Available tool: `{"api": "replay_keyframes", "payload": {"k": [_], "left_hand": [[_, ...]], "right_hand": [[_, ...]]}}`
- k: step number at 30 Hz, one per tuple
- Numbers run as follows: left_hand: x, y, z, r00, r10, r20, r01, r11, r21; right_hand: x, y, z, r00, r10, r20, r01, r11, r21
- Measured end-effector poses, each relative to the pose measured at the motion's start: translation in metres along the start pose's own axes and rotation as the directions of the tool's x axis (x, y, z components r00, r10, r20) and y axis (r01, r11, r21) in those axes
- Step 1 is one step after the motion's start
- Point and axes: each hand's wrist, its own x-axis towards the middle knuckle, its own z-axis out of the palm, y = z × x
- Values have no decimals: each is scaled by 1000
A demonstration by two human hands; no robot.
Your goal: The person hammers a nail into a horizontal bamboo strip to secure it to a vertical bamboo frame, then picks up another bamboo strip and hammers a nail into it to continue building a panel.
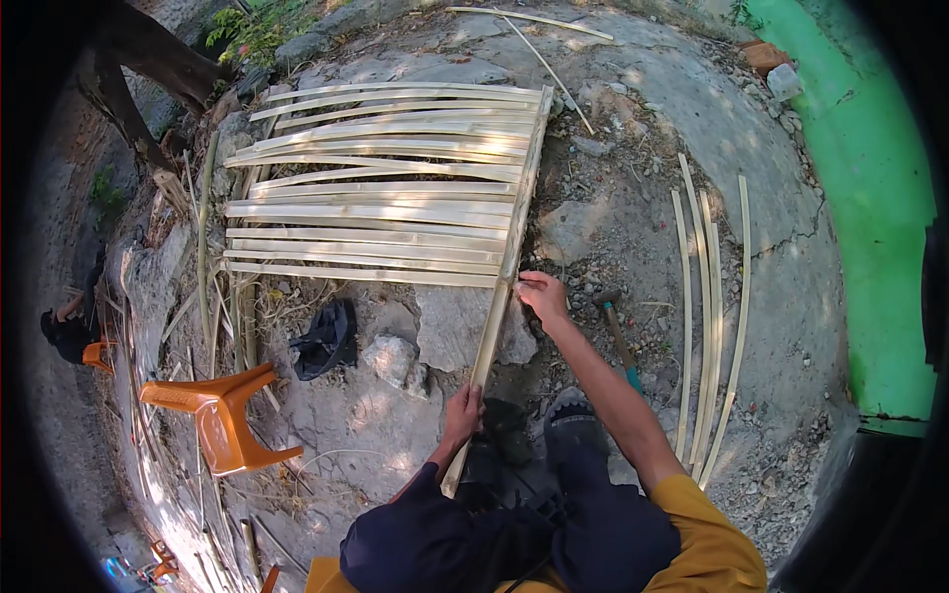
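Observation:
A long split-bamboo rail [487, 341] runs from between my legs up and away, along the right ends of several pale bamboo slats [371, 211] laid side by side. My left hand [463, 413] is closed around the near part of this rail. Farther up, my right hand [542, 297] has its fingers pinched together at the rail's right edge, just below the nearest slat. Whatever is between those fingertips is too small to make out. A hammer [620, 337] with a teal grip lies on the ground to the right of the rail, beside my right forearm.
Several loose bamboo strips [710, 326] lie at the right, and two more [549, 74] at the far side. An orange plastic chair [222, 420] lies tipped over at the left, near a dark cloth or bag [326, 341] and a rock [395, 364]. Another person [71, 331] sits at far left.

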Motion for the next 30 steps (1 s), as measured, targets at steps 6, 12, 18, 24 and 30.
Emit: {"api": "replay_keyframes", "payload": {"k": [6,12,18,24,30], "left_hand": [[-6,9,2,1000,-27,-11,28,999,33],[-9,13,3,999,-17,-29,20,996,85],[-3,11,2,999,22,-33,-16,985,173],[2,-5,3,900,423,-104,-260,714,650],[0,-7,8,925,348,-152,-148,698,701]], "right_hand": [[3,8,-4,999,-35,9,35,999,-23],[6,10,-8,999,-37,-9,36,995,-98],[5,8,-4,992,-123,30,127,976,-179],[7,8,1,1000,-11,14,11,1000,-22],[8,3,0,999,30,21,-28,998,-59]]}}
